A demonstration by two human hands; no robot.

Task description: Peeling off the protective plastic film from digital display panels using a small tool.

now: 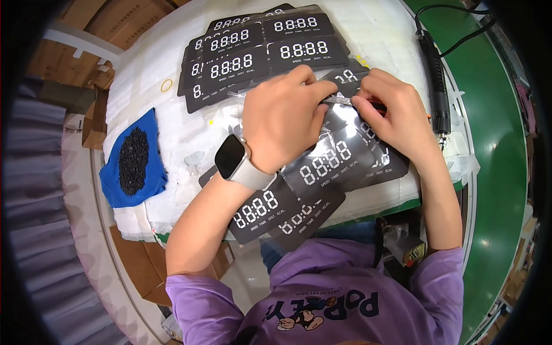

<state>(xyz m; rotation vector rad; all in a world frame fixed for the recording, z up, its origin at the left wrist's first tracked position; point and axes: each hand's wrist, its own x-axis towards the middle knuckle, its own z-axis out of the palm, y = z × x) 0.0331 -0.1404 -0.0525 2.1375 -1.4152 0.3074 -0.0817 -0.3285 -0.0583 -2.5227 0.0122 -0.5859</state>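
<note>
White padded bench [172, 138], left hand [282, 121] and right hand [391, 112] pinched together on clear film [339, 101], grip partly hidden, dark display panels [270, 43] stacked at twelve o'clock

We cannot see the small item pinched between left hand [282, 123] and right hand [391, 115], panel [345, 77] under them mostly covered, cable [454, 23] cut by the rim.

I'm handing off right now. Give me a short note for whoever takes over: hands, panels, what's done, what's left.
Left hand: fingers pinch the clear film on a dark display panel.
Right hand: fingers grip the same film edge, a thin tool seemingly in them.
Done, by the look of it: stacked panels at the far side.
Left: loose panels near the body.
Blue cloth with black bits on the left; electric screwdriver on the right.
</note>
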